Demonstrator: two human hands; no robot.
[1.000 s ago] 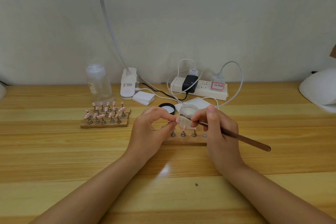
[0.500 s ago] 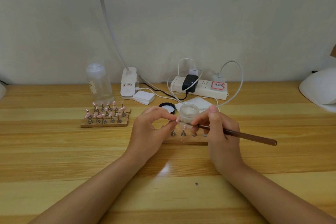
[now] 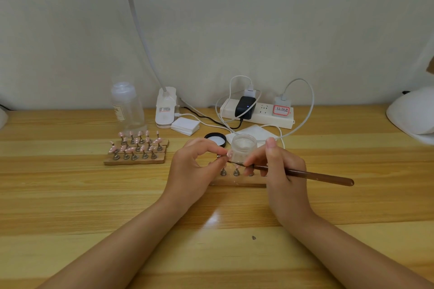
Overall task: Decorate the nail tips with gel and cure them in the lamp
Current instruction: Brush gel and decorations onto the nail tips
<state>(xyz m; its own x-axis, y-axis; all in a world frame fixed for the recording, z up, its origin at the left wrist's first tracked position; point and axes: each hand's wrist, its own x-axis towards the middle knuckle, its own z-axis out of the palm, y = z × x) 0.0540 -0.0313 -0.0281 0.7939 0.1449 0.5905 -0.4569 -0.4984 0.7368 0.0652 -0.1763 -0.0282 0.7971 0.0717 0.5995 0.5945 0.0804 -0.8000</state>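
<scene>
The left hand (image 3: 195,166) pinches a small metal stand between thumb and forefinger, and on its end sits a single pink nail tip (image 3: 230,153), raised just above the table (image 3: 70,195). The right hand (image 3: 281,171) grips a thin brown brush (image 3: 305,174) like a pen, fingers curled round the shaft, with the bristle end laid against or just under that nail tip (too fine to tell whether it touches). This looks like the decorating step: gel going onto one tip at a time.

The next move probably calls for a very light, steady stroke, the left hand keeping the stand from rolling, then a reload from the small clear jar (image 3: 244,148) just behind the fingers, whose black lid (image 3: 215,139) lies beside it. Curing seems to come later; the white dome at the far right edge (image 3: 411,117) may be the lamp, well apart from the work.

The nail tip is small, glossy and pale pink. Below the hands lies a wooden holder block (image 3: 237,180) carrying a few more stands, and to the left a second block (image 3: 136,151) is crowded with pink tips on stands. Behind these stand a clear bottle (image 3: 126,108), a stack of white pads (image 3: 185,125) and a power strip (image 3: 258,115).
</scene>
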